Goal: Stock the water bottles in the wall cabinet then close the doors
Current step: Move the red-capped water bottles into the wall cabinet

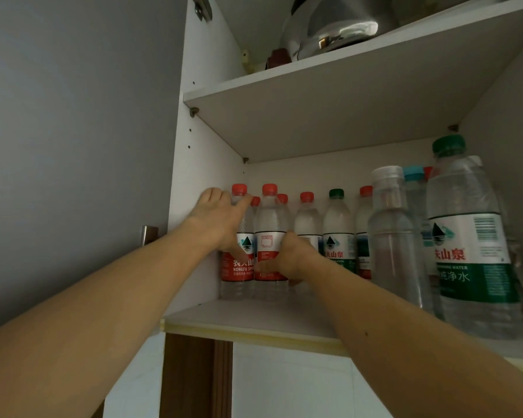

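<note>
Left hand grips the shoulder of the corner red-capped bottle; right hand wraps the label of its neighbour bottle, both on the lower shelf against the cabinet's left wall. Slide each rearward, upright, base flat; keep your right wrist clear of the green-capped bottle just beside it.

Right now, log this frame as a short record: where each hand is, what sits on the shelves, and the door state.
left hand: wraps the far-left red-capped bottle
right hand: grips the second red-capped bottle
lower shelf: row of red-capped and green-capped bottles; large green-capped bottle and clear-capped bottle nearer the front on the right
upper shelf: shiny metal pot
left door: open
</note>
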A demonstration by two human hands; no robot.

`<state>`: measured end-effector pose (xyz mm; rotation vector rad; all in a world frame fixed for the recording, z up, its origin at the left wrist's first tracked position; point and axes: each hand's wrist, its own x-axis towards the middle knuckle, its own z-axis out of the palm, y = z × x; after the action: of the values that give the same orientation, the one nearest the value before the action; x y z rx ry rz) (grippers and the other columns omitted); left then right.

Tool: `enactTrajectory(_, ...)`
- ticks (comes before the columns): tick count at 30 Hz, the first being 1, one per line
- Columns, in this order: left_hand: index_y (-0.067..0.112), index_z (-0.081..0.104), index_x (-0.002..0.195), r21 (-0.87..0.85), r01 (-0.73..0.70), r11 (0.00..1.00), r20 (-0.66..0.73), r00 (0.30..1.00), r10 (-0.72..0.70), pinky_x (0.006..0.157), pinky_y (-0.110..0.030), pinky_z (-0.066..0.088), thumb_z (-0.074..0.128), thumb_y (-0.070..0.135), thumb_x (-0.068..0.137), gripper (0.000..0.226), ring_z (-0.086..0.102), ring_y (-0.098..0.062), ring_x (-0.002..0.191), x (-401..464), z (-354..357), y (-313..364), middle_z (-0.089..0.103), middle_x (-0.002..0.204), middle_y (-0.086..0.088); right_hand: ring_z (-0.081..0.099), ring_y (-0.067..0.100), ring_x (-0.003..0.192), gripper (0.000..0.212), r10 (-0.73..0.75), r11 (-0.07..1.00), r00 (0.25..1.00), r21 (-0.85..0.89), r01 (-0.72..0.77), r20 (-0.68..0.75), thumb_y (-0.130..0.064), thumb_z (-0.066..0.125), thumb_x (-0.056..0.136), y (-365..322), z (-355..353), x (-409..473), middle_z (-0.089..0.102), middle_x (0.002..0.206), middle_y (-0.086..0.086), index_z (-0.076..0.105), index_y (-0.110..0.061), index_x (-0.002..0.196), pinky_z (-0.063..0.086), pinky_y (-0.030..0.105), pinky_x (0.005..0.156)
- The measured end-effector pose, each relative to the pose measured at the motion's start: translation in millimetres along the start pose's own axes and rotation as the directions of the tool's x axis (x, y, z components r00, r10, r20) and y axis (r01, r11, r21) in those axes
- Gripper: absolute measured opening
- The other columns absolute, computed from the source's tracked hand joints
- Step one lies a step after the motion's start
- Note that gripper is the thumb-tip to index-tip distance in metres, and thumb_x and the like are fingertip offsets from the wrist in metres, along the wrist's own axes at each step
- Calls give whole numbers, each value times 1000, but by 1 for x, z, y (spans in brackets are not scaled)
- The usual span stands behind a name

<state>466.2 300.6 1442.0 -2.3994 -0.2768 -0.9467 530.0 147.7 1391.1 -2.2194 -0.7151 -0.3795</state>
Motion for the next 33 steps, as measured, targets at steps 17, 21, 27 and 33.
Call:
enactTrajectory(17, 16, 12, 159, 80, -23, 997, -65, 997, 28, 123, -46, 17, 78, 78, 60, 134, 33, -35, 141, -5, 1, -3, 39, 151, -17, 60, 24, 106, 42, 14, 998, 992, 59, -22, 126, -16, 83, 83, 3, -3, -4, 59, 112, 3, 48, -24, 104, 59, 41, 85)
enactTrajectory(21, 11, 4, 159, 72, -20, 997, -72, 997, 25, 124, -47, 14, 77, 77, 61, 139, 32, -35, 143, -8, 1, -2, 36, 153, -18, 59, 22, 104, 47, 14, 997, 992, 77, -23, 123, -17, 84, 81, 3, -3, -5, 56, 104, -1, 46, -24, 107, 59, 42, 86)
enactTrajectory(27, 11, 13, 158, 29, -31, 999, -88, 996, 33, 123, -45, 17, 80, 73, 62, 132, 35, -34, 141, -14, -2, -1, 41, 151, -17, 60, 24, 109, 54, 8, 1000, 995, 19, -10, 100, -21, 85, 81, 1, -2, -8, 55, 109, 1, 42, -21, 114, 59, 47, 92)
enactTrajectory(33, 12, 31, 152, -15, -46, 999, -143, 989, 43, 116, -41, 32, 81, 54, 76, 101, 43, -31, 132, -23, -6, -2, 49, 144, -14, 59, 20, 103, 59, 14, 999, 994, 39, -18, 109, -17, 85, 81, -4, -2, -15, 60, 119, 5, 43, -16, 122, 55, 45, 98)
